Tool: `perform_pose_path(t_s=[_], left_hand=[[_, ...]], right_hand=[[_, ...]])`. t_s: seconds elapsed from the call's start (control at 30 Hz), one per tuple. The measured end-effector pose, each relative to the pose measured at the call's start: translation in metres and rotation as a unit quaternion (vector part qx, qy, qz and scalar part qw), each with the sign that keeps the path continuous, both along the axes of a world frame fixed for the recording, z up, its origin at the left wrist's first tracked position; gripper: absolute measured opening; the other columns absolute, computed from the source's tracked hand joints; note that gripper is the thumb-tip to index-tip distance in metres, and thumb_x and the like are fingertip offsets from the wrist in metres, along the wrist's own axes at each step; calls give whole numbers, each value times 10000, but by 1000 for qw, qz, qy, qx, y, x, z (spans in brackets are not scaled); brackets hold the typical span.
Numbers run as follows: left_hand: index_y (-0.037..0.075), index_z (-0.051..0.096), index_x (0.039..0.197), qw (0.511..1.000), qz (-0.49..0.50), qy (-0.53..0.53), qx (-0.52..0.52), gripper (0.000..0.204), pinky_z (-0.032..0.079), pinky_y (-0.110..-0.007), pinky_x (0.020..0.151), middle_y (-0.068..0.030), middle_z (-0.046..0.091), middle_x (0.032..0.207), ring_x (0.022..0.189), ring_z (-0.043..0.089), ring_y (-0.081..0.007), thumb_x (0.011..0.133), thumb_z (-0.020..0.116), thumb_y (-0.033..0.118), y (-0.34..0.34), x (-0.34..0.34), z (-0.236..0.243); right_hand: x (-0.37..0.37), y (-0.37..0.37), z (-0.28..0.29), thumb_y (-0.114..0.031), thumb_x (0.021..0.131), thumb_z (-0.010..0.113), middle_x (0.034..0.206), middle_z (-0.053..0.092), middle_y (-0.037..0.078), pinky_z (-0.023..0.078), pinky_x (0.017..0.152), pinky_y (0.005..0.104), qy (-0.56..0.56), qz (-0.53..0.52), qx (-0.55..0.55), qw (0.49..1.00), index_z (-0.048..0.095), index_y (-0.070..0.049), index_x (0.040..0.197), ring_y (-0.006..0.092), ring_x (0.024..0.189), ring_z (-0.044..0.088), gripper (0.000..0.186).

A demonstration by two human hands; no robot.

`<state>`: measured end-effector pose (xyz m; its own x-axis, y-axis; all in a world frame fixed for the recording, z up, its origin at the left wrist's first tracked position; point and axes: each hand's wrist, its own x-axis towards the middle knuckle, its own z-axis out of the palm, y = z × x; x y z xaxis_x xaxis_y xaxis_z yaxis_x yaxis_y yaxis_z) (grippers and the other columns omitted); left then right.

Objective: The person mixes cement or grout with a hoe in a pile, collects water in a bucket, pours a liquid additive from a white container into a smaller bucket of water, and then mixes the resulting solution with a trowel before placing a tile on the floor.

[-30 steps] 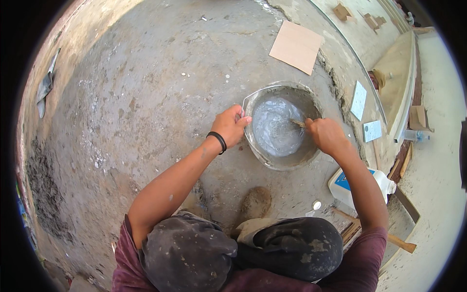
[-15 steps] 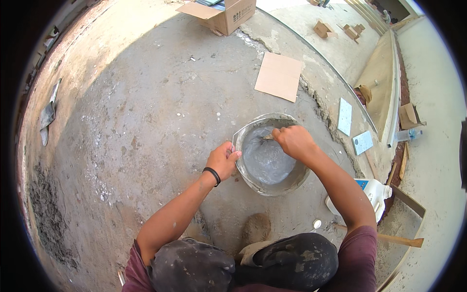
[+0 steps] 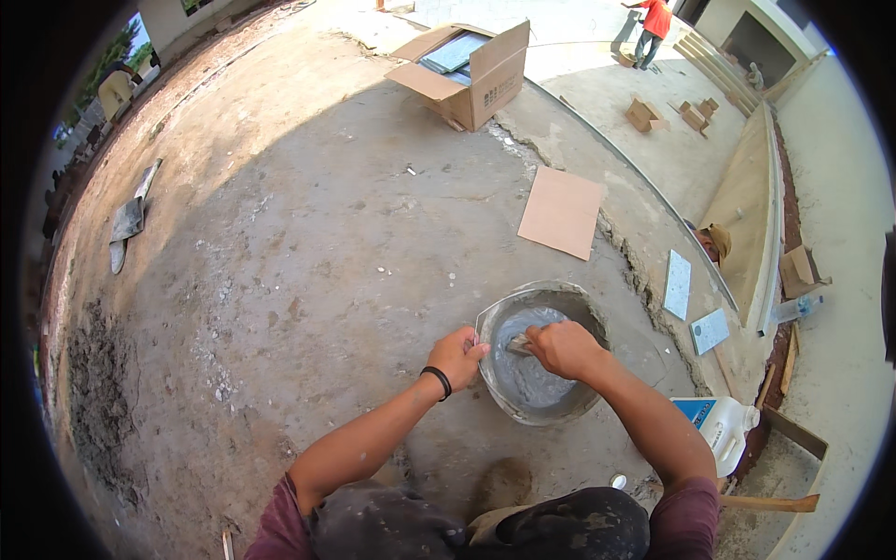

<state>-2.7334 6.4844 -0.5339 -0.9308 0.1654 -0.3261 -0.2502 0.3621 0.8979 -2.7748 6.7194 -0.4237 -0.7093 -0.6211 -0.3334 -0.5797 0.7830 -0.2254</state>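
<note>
A bucket (image 3: 495, 403) stands on the concrete in front of me, its wall smeared with grey. Wet grey mix (image 3: 539, 385) lies inside, its surface swirled. At the left rim my left hand (image 3: 455, 356) is closed on the bucket's thin wire handle (image 3: 479, 320). Over the opening, my right hand (image 3: 567, 349) grips a short, flat, mix-coated stick (image 3: 518, 345). The stick's lower end is down at the mix; my fingers cover its upper part.
A cardboard sheet (image 3: 561, 213) lies beyond the bucket, near a cracked concrete edge. Two pale tiles (image 3: 678, 284) and a white jug (image 3: 723, 431) are at the right. Farther off stand a box of tiles (image 3: 495, 84) and a person in orange (image 3: 655, 21). Another person's cap (image 3: 719, 239) shows below the ledge.
My view has tilted up, so the bucket and hands sit lower in the picture and more background shows. My right hand has shifted in the bucket, and more of the stick shows.
</note>
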Motion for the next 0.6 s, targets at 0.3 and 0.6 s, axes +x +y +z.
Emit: perform_pose_path(t_s=[0.3,0.6], left_hand=[[41,598,933,999,12,18,-43,223,516,-355,629,-102,671,726,626,659,-192,951,682,247,-6,5,16],[57,605,943,998,4,-2,-62,269,499,-412,717,-133,670,812,751,636,-271,943,667,319,-1,4,27]], right_hand=[[26,55,4,-188,931,579,736,690,226,559,662,514,7,-5,96,995,651,-31,922,411,708,698,174],[27,3,-2,-239,918,620,722,678,235,545,664,540,21,8,-42,999,628,-21,879,447,679,673,221]])
